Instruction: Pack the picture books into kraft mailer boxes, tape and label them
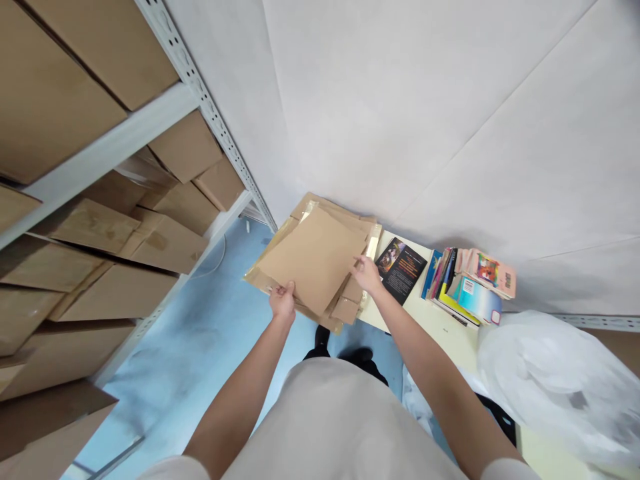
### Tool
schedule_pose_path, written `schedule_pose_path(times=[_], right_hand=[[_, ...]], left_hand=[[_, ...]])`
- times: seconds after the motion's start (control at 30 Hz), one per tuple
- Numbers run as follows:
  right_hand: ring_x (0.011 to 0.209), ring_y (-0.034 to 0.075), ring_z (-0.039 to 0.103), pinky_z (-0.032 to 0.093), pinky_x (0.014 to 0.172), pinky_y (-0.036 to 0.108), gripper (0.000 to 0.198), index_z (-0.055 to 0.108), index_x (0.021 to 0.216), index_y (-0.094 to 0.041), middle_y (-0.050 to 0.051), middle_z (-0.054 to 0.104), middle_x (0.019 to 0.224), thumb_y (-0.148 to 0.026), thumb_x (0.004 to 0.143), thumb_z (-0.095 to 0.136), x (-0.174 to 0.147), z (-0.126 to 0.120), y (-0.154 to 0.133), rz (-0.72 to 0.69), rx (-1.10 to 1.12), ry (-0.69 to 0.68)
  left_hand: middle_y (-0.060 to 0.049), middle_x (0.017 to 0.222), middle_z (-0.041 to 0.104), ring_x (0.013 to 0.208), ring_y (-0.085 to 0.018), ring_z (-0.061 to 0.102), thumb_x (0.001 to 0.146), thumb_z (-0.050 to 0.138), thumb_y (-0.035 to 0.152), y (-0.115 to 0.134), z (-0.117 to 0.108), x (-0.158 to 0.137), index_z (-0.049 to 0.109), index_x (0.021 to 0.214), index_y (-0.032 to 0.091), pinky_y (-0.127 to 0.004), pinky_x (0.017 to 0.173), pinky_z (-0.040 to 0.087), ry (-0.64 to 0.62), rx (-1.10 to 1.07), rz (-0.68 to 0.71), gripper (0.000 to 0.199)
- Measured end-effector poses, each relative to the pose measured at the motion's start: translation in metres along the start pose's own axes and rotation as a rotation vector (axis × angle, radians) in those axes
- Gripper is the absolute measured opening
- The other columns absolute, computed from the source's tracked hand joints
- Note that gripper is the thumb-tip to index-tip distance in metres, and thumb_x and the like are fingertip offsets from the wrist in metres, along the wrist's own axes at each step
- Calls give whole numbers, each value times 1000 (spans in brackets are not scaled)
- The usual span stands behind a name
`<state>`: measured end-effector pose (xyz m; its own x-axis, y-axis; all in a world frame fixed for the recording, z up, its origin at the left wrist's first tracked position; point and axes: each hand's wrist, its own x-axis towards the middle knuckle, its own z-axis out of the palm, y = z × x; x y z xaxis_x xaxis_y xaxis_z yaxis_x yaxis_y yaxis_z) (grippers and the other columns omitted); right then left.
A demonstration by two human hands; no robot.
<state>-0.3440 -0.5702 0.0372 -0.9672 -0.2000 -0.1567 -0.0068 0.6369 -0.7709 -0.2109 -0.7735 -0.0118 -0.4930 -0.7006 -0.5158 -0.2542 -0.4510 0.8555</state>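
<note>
A flat brown cardboard sheet [320, 257] lies on top of a pile of flattened cardboard [345, 311] with strips of clear tape at its edges. My left hand [283, 301] is closed on the sheet's near left edge, thumb on top and fingers underneath. At the right edge of the same sheet is my right hand [367, 273], its fingers stretched out and somewhat apart; whether the fingertips touch the cardboard is hard to tell. Just right of that hand, a dark book [401, 272] lies flat on the pale yellow table [453, 340].
Several books [465, 287] stand and lie farther right on the table. A large bundle of clear plastic [560, 387] fills the near right. Metal shelving [220, 223] with brown cartons [125, 293] rises on the left. A white wall [400, 100] closes the back.
</note>
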Motion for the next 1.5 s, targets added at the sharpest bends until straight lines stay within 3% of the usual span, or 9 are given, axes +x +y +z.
schedule_pose_path(times=[0.13,0.27,0.47,0.6,0.73,0.9,1.0,1.23,1.5], right_hand=[[118,28,50,35,105,46,43,61,109,-20,11,58,119,-34,68,66,4,-31,-7,-106,-39,140],[119,29,51,37,102,47,58,55,117,-20,13,57,124,-42,66,69,-2,-65,0,-30,169,182],[75,18,64,51,72,34,35,55,87,-22,4,68,86,-50,70,64,-56,-129,26,120,678,233],[72,15,61,49,69,29,31,52,81,-23,-1,66,80,-50,70,64,-127,-167,51,154,762,391],[78,18,61,48,74,32,32,52,84,-24,2,66,87,-52,71,62,-208,-195,85,231,759,601],[80,18,60,47,75,32,34,51,85,-24,2,64,86,-55,72,58,-316,-224,134,299,717,901],[80,19,59,47,75,33,33,52,86,-24,2,64,86,-55,74,57,-384,-239,160,313,726,1042],[76,17,57,47,73,31,29,52,87,-23,1,61,83,-51,78,56,-529,-264,215,373,787,1292],[86,20,56,45,83,36,27,57,84,-22,4,61,87,-48,78,58,-658,-281,245,598,542,1603]], left_hand=[[-2,76,66,70,-13,64,58,80,36,21,-40,-6,57,80,18,-29,73,52,-159,-53,-15,37],[-4,80,69,76,-17,66,49,84,42,37,-50,-6,61,83,17,-31,78,52,-398,49,-14,48],[-12,92,70,89,-26,66,53,78,52,47,-6,-12,60,93,17,-45,87,49,-734,377,93,57],[-20,133,49,123,-30,48,61,74,50,62,47,-46,41,130,19,-49,101,37,-629,573,644,82],[-14,139,46,133,-29,36,75,66,38,76,105,-119,44,132,23,-46,109,26,-873,761,1238,62],[-9,124,61,130,-33,38,82,58,34,50,155,-229,57,121,28,-59,108,0,-1119,933,1520,39],[-9,114,66,118,-32,51,84,56,34,14,172,-285,60,117,28,-60,107,0,-1253,945,1571,34],[-7,93,70,88,-23,62,83,56,35,-73,196,-413,67,102,24,-39,89,40,-1642,682,1559,25],[-5,85,70,87,-23,61,83,54,32,-136,218,-565,67,85,24,-36,84,44,-1949,644,1361,15]])
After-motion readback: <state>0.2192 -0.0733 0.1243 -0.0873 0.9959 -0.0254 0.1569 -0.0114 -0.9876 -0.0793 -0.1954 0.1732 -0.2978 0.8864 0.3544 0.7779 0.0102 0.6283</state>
